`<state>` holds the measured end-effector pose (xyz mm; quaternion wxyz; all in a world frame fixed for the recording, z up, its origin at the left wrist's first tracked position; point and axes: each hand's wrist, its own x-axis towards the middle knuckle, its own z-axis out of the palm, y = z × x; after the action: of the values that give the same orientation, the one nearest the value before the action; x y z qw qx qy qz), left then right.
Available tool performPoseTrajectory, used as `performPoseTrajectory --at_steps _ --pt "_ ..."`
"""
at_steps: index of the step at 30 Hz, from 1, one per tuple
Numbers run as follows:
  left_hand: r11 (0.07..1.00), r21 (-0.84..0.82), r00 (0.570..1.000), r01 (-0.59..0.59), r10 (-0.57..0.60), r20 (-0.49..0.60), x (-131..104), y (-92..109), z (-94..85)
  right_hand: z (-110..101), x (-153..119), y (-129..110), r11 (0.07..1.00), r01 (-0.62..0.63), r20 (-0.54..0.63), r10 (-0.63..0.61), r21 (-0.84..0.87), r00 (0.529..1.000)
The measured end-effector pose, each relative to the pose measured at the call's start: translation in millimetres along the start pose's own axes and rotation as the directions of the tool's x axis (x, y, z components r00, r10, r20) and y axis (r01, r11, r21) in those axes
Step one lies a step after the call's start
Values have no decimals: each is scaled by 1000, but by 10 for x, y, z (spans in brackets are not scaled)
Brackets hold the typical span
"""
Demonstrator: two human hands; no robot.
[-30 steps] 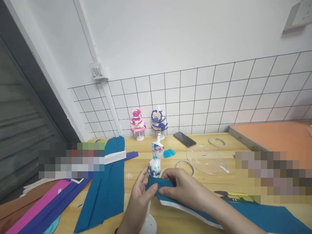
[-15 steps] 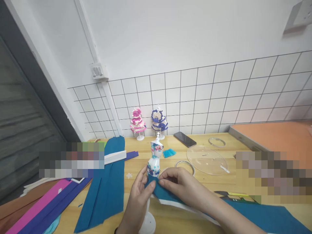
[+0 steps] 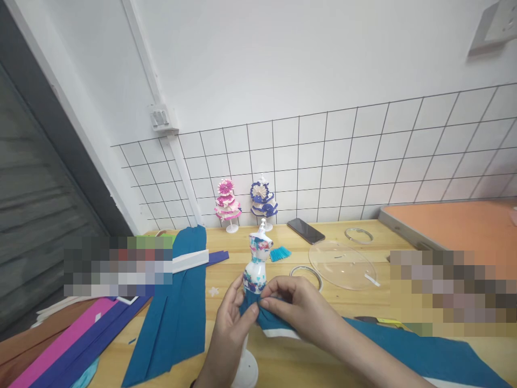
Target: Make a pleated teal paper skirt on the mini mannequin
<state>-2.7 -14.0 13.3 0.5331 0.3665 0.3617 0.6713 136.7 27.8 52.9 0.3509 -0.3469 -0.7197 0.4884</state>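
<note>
A small white dress-form mannequin (image 3: 255, 270) with blue and pink patches stands on a round white base. My left hand (image 3: 232, 323) wraps around its lower body, thumb pressing the top edge of a teal crepe paper strip (image 3: 404, 339) against it. Between thumb and fingertips, my right hand (image 3: 301, 308) pinches that strip just beside the waist, where it bunches into folds. From there the strip, white along its lower edge, runs under my right forearm to the right side of the table. The mannequin's far side is hidden.
Two paper-dressed mannequins, pink (image 3: 227, 202) and purple (image 3: 264, 202), stand by the wall. Behind my right hand are a tape roll (image 3: 307, 269), a clear round plate (image 3: 343, 277), a phone (image 3: 306, 230) and partly covered scissors (image 3: 379, 320). Teal paper sheets (image 3: 177, 323) lie left.
My right fingers have gathered the teal crepe paper into a fold at the waist. The strip has shifted and now covers more of the scissors. My left hand stays in place.
</note>
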Motion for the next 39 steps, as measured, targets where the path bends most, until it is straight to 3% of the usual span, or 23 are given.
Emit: performPoseTrajectory --at_steps 7,30,39 --pt "1000 -28 1000 0 1 5 -19 6 23 21 -6 5 997 29 -69 -35 -78 997" --pt "999 40 1000 -6 7 -26 -39 55 66 23 -2 -5 996 12 -81 -19 -90 997" --pt "1000 -7 999 -18 18 -29 -6 -30 34 20 14 61 988 58 -98 -73 -145 993"
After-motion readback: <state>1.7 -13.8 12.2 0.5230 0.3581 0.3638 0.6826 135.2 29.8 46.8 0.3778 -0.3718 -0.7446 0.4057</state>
